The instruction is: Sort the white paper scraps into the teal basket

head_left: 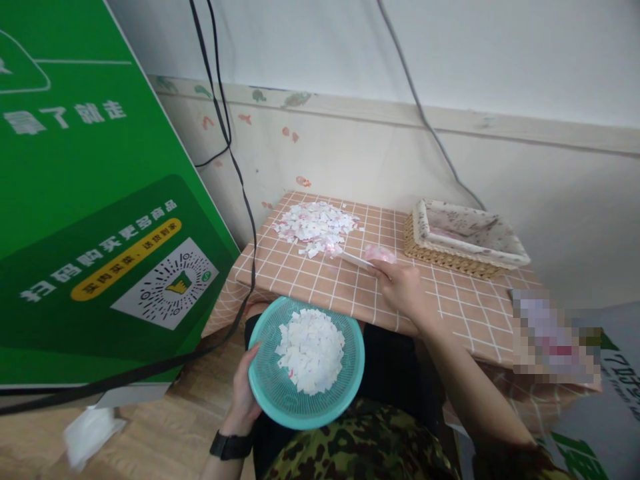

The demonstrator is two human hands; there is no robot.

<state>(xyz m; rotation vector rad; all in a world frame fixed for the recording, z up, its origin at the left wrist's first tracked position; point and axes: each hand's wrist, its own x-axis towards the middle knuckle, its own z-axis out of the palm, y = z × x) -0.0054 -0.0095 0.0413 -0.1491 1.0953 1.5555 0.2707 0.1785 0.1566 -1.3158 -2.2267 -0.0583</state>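
The right hand [401, 288] is resting on the checked tablecloth [450, 300], its fingers closing around a thin white strip [356, 259] that is pointing away from it toward the heap of paper scraps [316, 227] lying at the far side of the cloth. A small pink-tinted clear wrapper [380, 253] is sitting just beyond the knuckles, touching or nearly touching the hand. The left hand [246, 393] is gripping the near-left rim of a teal plastic basket [280, 393], thumb curling over the edge, and is holding it below the front edge of the tablecloth, above the lap. A mound of white paper pieces [311, 350] is filling the middle of that basket. A dark watch [231, 445] is circling the left wrist. Toward the far right corner of the tablecloth, well apart from both hands, a wicker tray [465, 240] with a pale fabric lining is standing. Left of the tablecloth a big green board [75, 200] with white lettering is leaning, and black cables [235, 173] are hanging down in front of it along the wall.
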